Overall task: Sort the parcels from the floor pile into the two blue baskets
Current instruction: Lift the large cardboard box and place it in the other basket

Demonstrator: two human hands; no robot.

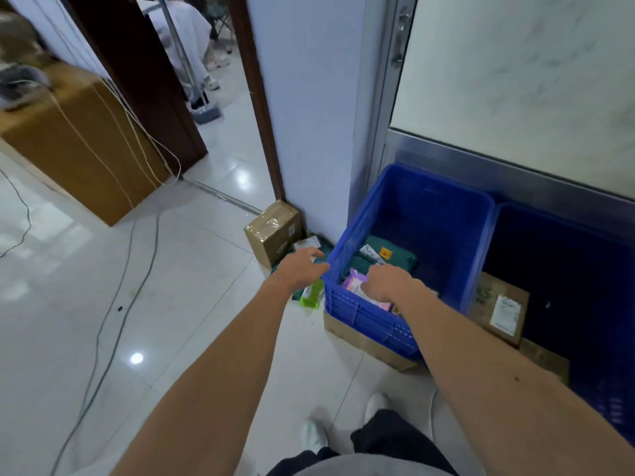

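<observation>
One view only: a wide-angle camera worn on the head, facing forward and steeply down at the floor. It sits close above the blue basket — the right hand reaches into it. Shoes show at the bottom edge.

The left basket touches the right basket; parcels lie in the left one; a box stands on the floor to its left.

Glossy tiled floor; blue plastic basket.
</observation>
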